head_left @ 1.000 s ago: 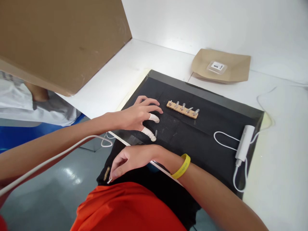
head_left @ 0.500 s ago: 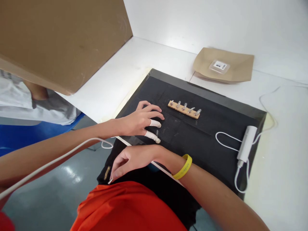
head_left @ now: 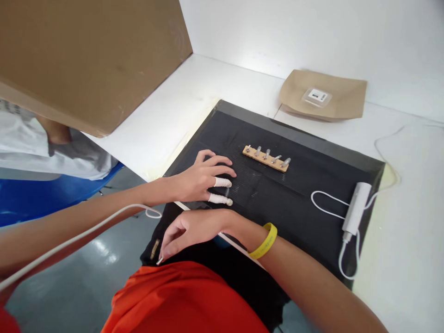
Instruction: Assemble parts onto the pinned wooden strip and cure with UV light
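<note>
My left hand (head_left: 199, 180) rests palm down on the black mat (head_left: 305, 203) with its fingers spread. White coverings wrap its thumb and index finger. A small clear tube-like piece (head_left: 227, 191) shows between those two fingertips; whether they touch it I cannot tell. My right hand (head_left: 183, 233) is bent down over the mat's front edge, fingers pinched on a thin white stick-like piece (head_left: 160, 261), mostly hidden, in front of my orange top. Beyond my left fingertips lies a narrow tan strip (head_left: 264, 159) carrying a row of several small clear and metal pieces.
A brown paper tray (head_left: 342, 101) holding a small clear case (head_left: 317, 97) stands at the back. White cables run from a white cylindrical device (head_left: 356, 208) on the right. A large cardboard panel (head_left: 90, 60) rises at left, with another person's arm (head_left: 55, 132) below it.
My left hand has shifted very slightly, its thumb and index finger a little straighter. My right hand keeps its pinch in the same place.
</note>
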